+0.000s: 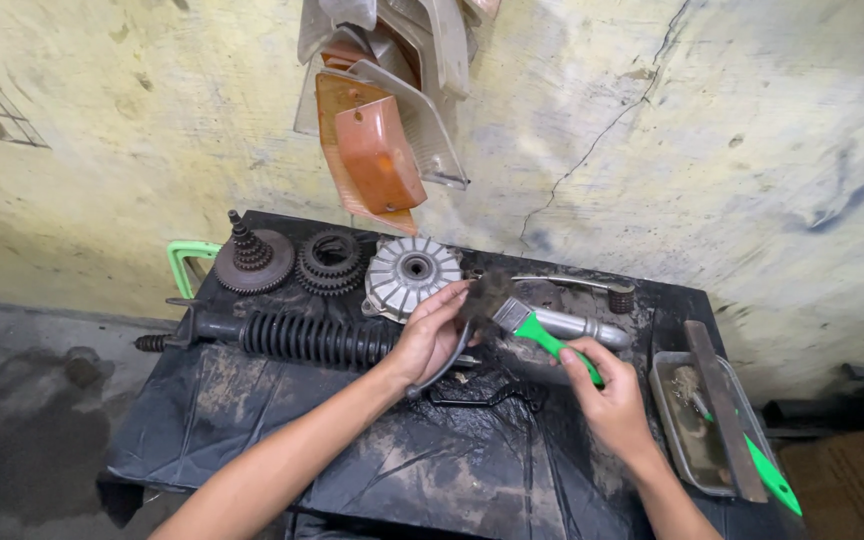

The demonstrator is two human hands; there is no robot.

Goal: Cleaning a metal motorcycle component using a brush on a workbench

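Frame centre: left hand (432, 335) gripping curved metal part (449, 362), tilted up toward the bristles for brushing. Right hand (607, 395) closed round green-handled brush (520, 322), bristles on the part. Two gears (292, 262) upper left, one finned hub (410, 272), one coil-spring shock (302, 340), one tray (664, 400) lower right with second brush (767, 470).

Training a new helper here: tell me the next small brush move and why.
Probably draw the green-handled brush in the right hand across the curved metal part held by the left hand. The bristles already rest at the part's upper end, which looks grimy, so a short stroke along it seems the natural follow-up.
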